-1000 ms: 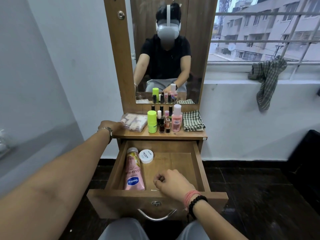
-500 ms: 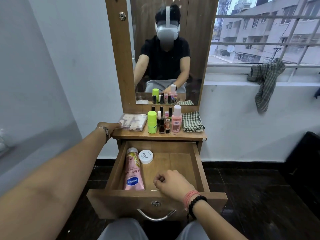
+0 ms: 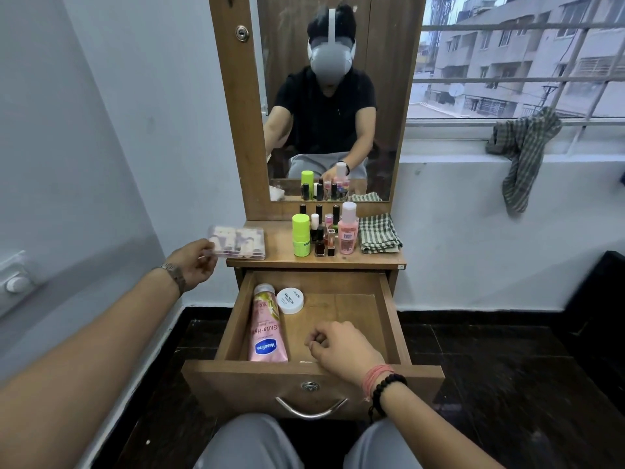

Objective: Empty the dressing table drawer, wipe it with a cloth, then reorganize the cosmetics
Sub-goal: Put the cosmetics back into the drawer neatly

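A checked green-and-white towel hangs over the white window ledge, draped down the wall below it. Behind the ledge, pale metal window bars cross the view of a grey multi-storey building outside. Dark glossy floor tiles cover the ground, a black piece of furniture stands at the right edge, and a white fitting is fixed to the pale blue wall on the left.
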